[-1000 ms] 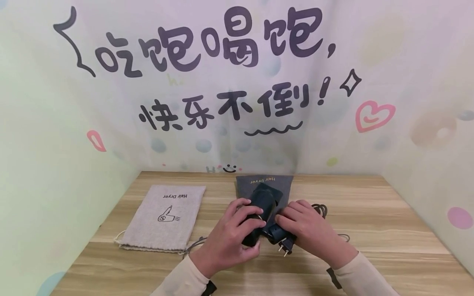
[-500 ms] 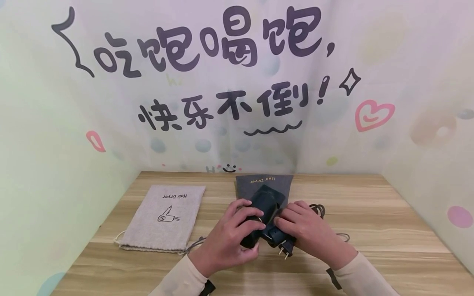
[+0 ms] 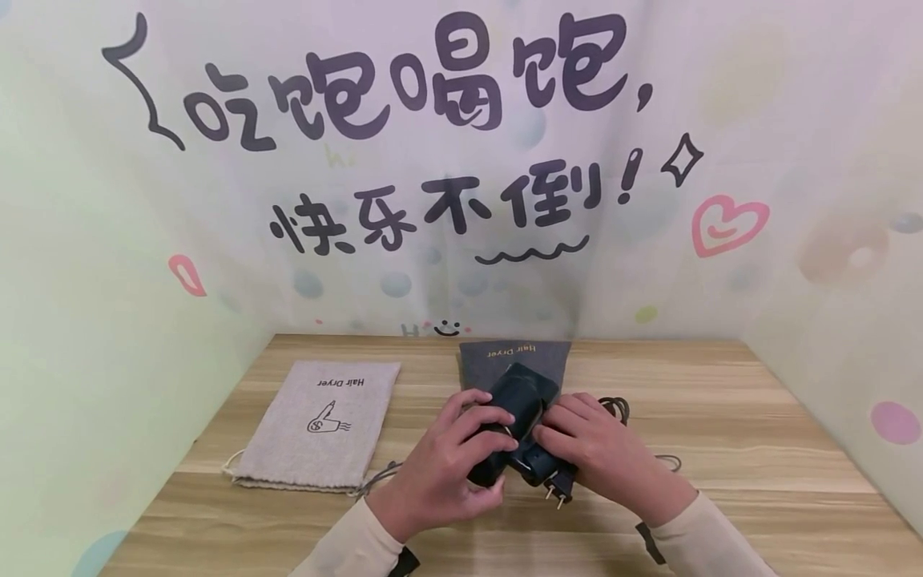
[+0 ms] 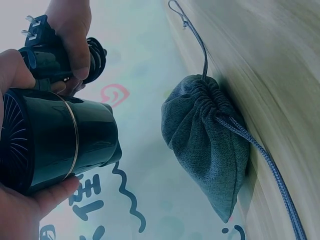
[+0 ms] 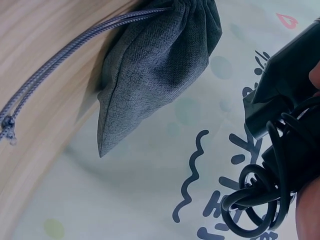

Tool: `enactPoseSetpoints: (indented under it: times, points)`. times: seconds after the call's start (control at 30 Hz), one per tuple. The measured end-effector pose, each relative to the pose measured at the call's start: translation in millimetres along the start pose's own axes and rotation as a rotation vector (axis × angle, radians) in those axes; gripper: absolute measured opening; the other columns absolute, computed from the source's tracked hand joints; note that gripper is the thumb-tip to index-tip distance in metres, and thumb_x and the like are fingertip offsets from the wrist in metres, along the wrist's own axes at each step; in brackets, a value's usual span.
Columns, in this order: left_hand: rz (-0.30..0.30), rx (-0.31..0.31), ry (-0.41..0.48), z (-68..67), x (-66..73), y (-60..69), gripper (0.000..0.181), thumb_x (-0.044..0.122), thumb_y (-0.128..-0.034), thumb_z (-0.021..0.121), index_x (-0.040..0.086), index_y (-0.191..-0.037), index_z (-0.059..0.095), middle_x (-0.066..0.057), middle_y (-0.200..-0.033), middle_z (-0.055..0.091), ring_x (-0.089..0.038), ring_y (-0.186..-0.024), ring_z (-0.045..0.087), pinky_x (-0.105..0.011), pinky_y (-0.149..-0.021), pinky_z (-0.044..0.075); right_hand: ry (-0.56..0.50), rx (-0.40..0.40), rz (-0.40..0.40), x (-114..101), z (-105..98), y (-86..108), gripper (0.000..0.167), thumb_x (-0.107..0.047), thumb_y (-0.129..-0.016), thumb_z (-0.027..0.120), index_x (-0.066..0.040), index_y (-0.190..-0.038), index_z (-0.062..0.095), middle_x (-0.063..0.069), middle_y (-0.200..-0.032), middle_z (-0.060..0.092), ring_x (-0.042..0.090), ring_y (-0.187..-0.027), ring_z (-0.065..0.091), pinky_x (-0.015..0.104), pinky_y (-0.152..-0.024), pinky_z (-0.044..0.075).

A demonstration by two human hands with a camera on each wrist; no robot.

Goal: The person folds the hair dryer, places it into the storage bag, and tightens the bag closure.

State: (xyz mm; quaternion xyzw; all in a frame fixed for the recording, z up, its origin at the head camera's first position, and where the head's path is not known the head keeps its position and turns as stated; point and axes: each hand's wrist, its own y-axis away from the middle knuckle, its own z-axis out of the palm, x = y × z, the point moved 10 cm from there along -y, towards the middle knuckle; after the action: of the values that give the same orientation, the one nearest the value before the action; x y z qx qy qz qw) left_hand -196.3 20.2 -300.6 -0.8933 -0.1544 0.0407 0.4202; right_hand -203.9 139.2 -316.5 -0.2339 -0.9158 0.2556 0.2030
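One dryer [image 3: 517,405] dips slightly, left hand [image 3: 443,461] gripping barrel [image 4: 95,132], right hand [image 3: 602,445] handle [image 4: 52,62] and cord [image 4: 97,61], still outside dark bag [image 3: 481,367] at 12 o'clock.

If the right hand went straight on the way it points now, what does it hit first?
The right hand, gripping the hair dryer's handle, would likely meet its barrel first, with the left hand just beyond; exact depth is unclear in the head view.
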Motion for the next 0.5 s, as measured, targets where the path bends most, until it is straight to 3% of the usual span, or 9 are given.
enactPoseSetpoints:
  times: [0.4,0.5]
  points:
    - [0.011,-0.005,-0.001,-1.1,4.5,-2.6,0.039,0.014,-0.0645,0.081,0.014,-0.101,0.066,-0.002,-0.122,0.058,-0.031,-0.121,0.049,-0.04,-0.105,0.041,-0.031,-0.006,-0.008,-0.7,-1.6,1.1,0.041,-0.007,-0.068,0.088,-0.014,-0.103,0.067,0.001,-0.098,0.06,0.022,-0.096,0.057,0.041,-0.091,0.048]
    - [0.012,-0.005,0.005,-1.6,5.1,-2.9,0.038,0.015,-0.0653,0.081,0.014,-0.101,0.066,-0.002,-0.122,0.058,-0.032,-0.121,0.05,-0.04,-0.105,0.041,-0.038,0.003,-0.016,-1.1,-2.3,1.4,0.035,-0.008,-0.074,0.085,-0.013,-0.103,0.067,0.001,-0.099,0.061,0.022,-0.096,0.057,0.04,-0.09,0.048]
